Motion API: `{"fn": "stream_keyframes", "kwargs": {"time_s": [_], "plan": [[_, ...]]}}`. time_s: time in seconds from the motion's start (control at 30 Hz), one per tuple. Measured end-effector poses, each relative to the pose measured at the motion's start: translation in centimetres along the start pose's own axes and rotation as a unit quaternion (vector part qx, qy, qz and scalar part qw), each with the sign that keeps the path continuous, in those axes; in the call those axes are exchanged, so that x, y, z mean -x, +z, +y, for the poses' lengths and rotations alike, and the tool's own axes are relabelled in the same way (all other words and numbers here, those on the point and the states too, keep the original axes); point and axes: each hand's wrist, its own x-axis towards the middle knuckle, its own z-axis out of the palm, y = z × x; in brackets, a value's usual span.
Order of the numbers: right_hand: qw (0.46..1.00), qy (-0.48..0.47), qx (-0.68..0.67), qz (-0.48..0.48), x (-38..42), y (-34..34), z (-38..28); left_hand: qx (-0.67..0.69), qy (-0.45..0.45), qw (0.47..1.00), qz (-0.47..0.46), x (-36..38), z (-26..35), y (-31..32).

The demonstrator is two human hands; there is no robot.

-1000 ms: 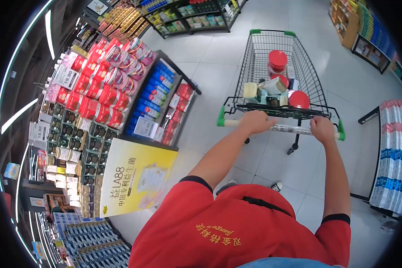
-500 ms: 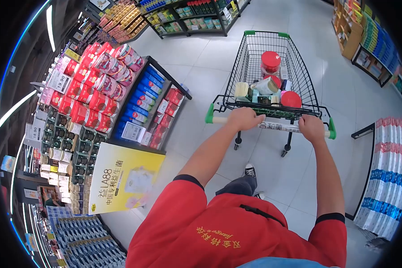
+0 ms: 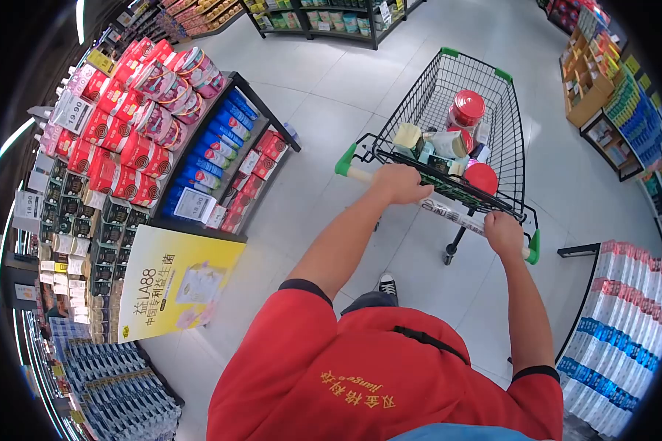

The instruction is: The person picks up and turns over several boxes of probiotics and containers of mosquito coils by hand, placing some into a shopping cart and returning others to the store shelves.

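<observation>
My left hand (image 3: pixel 401 184) is closed around the left part of the handle of a shopping cart (image 3: pixel 521 132). Toward the handle's right end, my right hand (image 3: pixel 504 234) grips the same bar. The cart is black wire with green corners and stands angled to the right. Inside its basket, near the handle, lie a red-lidded tub (image 3: pixel 468 107), another red-lidded container (image 3: pixel 481 178), a pale yellowish pack (image 3: pixel 407 137) and a jar on its side (image 3: pixel 446 142). Several smaller packs among them are partly hidden.
On the left stands a shelf with red cans (image 3: pixel 110 140), blue packs (image 3: pixel 212 151) and a yellow sign (image 3: pixel 180 287). Stacked blue-and-white packs (image 3: pixel 618 345) are close on the right. A wooden shelf (image 3: pixel 585 88) is farther right, and a black shelf (image 3: pixel 338 22) stands ahead.
The cart has turned to the right, its front swinging right and its handle now slanting. Both hands have stayed on the handle. The left shelf has shifted leftward in view.
</observation>
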Motion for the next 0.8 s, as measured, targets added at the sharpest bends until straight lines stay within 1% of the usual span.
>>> {"fn": "stream_keyframes", "kwargs": {"time_s": [0.17,0.23,0.3,0.33,0.37,0.4,0.43,0.5,0.6,0.63,0.7,0.8], "plan": [[1.000,0.025,0.012,0.006,-3.2,0.7,-0.4,0.019,-0.004,1.000,-0.013,-3.1,-1.3,-1.3],[1.000,0.020,0.009,0.009,-3.9,0.6,-0.4,0.022,-0.004,0.999,-0.023,-3.9,-1.5,-1.6],[0.999,0.004,0.007,0.035,-4.3,0.2,-0.5,0.021,-0.003,1.000,-0.023,-4.5,-1.7,-1.3],[0.999,0.004,0.009,0.034,-4.4,0.2,-0.2,0.023,-0.001,1.000,-0.008,-4.5,-1.6,-1.1],[0.998,-0.012,0.016,0.058,-4.5,0.4,0.2,0.024,0.000,1.000,0.008,-4.5,-1.5,-0.9],[0.996,-0.029,0.023,0.082,-4.8,0.4,0.6,0.025,0.000,1.000,0.010,-4.6,-1.3,-0.9],[0.996,-0.030,0.024,0.083,-4.8,0.2,0.9,0.034,-0.002,0.999,0.009,-4.4,-1.1,-0.7],[0.990,-0.058,0.023,0.128,-4.6,-0.1,1.6,0.043,-0.003,0.999,0.008,-3.8,-0.2,-0.5],[0.986,-0.083,0.003,0.147,-4.5,-0.9,3.0,0.040,-0.023,0.999,-0.023,-2.9,1.6,-0.3],[0.986,-0.076,0.000,0.146,-4.0,-0.7,3.7,0.038,-0.031,0.998,-0.039,-2.4,2.3,0.3],[0.973,-0.141,-0.026,0.181,-4.4,-1.2,5.1,0.039,-0.037,0.997,-0.048,-1.9,3.6,0.9],[0.962,-0.185,-0.038,0.199,-6.0,-2.1,7.1,0.063,-0.062,0.994,-0.064,-1.7,5.7,1.2]]}}
